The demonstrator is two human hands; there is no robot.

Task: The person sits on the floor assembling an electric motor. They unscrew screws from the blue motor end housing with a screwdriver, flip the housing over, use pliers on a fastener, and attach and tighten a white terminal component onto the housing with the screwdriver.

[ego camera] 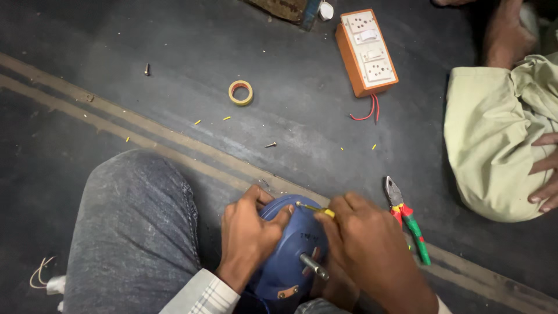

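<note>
Between my knees, low on the floor: everything I handle sits here, near the bottom edge of the dark floor [174, 70].
Floor: dark, dusty, with a pale stripe running corner to corner; it carries all the loose bits.
Motor housing [288, 250]: blue, domed, metal by the look, resting against my jeans-clad leg [133, 227]. I judge it heavy and stiff, with smooth paint that could slip, so the rounded rim is the place to cup it, not the stub shaft [314, 266] poking out of its face.
Left hand [249, 238]: wrapped over the dome's left side, fingers curled together and pressed on the shell, steadying it.
Right hand [363, 247]: lying across the right side, thumb and forefinger pinched on a thin yellow-sleeved wire [317, 209] at the top of the housing. That wire seems light, limp and easy to kink or snap; I would hold it close to where it leaves the casing.
Other person's clothing [494, 134]: pale green, at the right edge, well apart.
Switch board [366, 52]: orange box with white sockets, red leads trailing, near the top edge.
Pliers [407, 218]: red-and-green handles, just beside my right hand.
Tape roll [240, 92]: yellow, up-floor, well apart.
Screws [271, 145]: small, scattered.
</note>
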